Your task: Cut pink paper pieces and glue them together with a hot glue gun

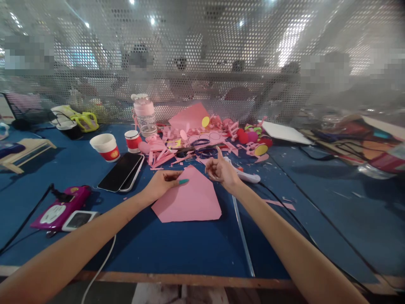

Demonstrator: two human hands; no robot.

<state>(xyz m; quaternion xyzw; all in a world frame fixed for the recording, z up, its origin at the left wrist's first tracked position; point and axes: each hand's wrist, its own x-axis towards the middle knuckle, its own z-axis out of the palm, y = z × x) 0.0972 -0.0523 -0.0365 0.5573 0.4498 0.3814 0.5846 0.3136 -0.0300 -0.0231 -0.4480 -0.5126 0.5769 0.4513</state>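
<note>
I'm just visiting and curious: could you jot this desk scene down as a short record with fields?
left hand: rests on the pink sheet, teal-tipped fingers on it
right hand: raised above the sheet's far corner, holds nothing
behind hands: pink scraps, scissors
left of sheet: phone, two cups
surface: blue table

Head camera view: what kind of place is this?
Probably a shared craft workbench: a pink paper sheet under the left hand, pink paper scraps with scissors, and a perforated screen dividing stations.
</note>
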